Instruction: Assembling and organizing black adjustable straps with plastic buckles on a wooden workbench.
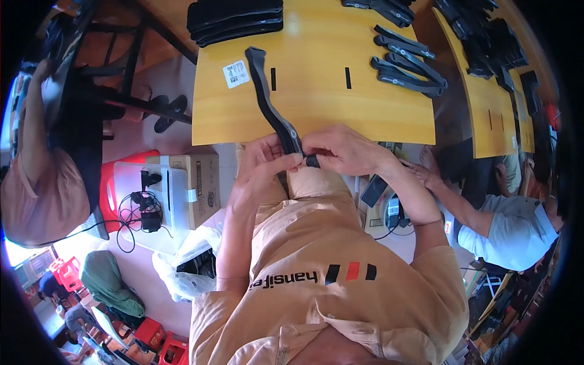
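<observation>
A long black-and-grey fabric strap [264, 97] reaches from my hands across the front of the yellow table [316, 121]. Its far end, folded into a loop, rests on the tabletop near a white printed label [236, 74]. Just off the table's near edge, my left hand [260, 159] is closed round the strap's near end, thumb on top. My right hand [347, 149] meets it from the right and pinches a short black end piece [312, 161] between thumb and fingers. Whether that piece is a fold of the strap or a separate part is hard to make out.
A stack of black straps [236, 21] lies at the table's far left, with loose straps [406, 64] at the right. Cardboard box [204, 190] and clear plastic bin [176, 210] stand left of my legs. A co-worker's arm [456, 201] is close on the right.
</observation>
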The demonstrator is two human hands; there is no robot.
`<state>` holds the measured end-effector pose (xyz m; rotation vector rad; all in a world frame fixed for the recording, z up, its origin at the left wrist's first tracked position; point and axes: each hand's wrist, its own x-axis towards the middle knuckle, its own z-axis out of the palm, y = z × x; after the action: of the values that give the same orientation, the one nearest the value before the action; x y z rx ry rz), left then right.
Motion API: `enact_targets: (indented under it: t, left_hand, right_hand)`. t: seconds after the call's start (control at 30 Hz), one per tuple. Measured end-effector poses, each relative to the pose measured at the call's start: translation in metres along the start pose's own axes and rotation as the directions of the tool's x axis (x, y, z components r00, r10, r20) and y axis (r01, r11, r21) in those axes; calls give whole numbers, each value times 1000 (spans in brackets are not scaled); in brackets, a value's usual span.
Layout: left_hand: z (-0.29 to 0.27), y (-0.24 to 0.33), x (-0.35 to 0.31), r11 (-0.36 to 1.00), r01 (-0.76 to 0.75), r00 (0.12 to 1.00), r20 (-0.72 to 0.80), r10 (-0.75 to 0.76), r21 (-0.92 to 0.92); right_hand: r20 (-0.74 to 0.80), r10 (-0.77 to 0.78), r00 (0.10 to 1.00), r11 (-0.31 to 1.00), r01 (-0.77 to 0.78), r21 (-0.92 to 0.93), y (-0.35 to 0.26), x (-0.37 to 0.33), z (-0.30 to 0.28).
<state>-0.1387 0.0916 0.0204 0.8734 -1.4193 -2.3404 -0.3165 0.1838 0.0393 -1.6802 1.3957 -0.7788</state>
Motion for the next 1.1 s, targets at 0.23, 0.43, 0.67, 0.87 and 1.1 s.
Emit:
enact_targets:
  t: [0.23,0.43,0.67,0.87,1.1]
  left_hand:
    - [2,5,-10,998,57,994,94,-59,26]
    - [9,5,-7,997,70,992,102,-71,10]
    - [14,9,1,1000,24,999,31,-24,-3]
    - [10,3,-1,998,62,995,70,-64,28]
    - [9,-3,-8,996,84,991,103,-81,-29]
  right_hand:
    - [180,-8,984,993,-14,121,-5,-1,-8]
    - [186,255,949,890,-305,338,-6,-7,-11]
    - [-90,79,993,985,-64,159,-8,-15,-7]
    - [54,122,991,885,-134,445,11,-13,-1]
    - [161,65,985,874,-134,467,12,-11,-3]
